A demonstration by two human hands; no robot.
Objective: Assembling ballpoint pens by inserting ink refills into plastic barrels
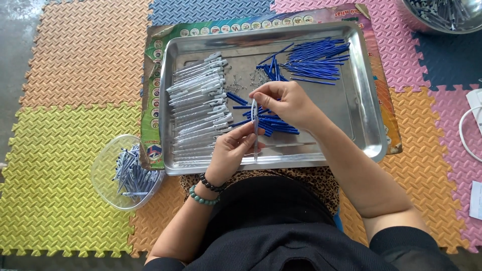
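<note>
Head view, looking straight down: left hand curled around the lower end of a pen barrel, thumb and fingers pinched on it, wrist ringed by a dark bead bracelet and a green bead bracelet. Right hand closed in a fingertip pinch at the upper end of the same barrel, just above the left. Barrel held nearly upright between both hands, over the near middle of a steel tray. Directly beneath the hands, a loose scatter of blue refills; farther back toward the tray's far right corner, a neater heap of blue refills. Left part of the tray filled by a stacked row of silver-grey pen barrels, clips pointing right. Between that row and the far heap, a small cluster of tiny metal springs. Under the tray, a printed poster sheet, spread on foam floor mats in orange, yellow, pink and blue. Left of the tray and touching its near corner, a clear plastic bowl holding small grey-blue pen parts. At the top right edge, a metal bowl with dark parts, only partly in frame. At the far right edge, a white cable.
</note>
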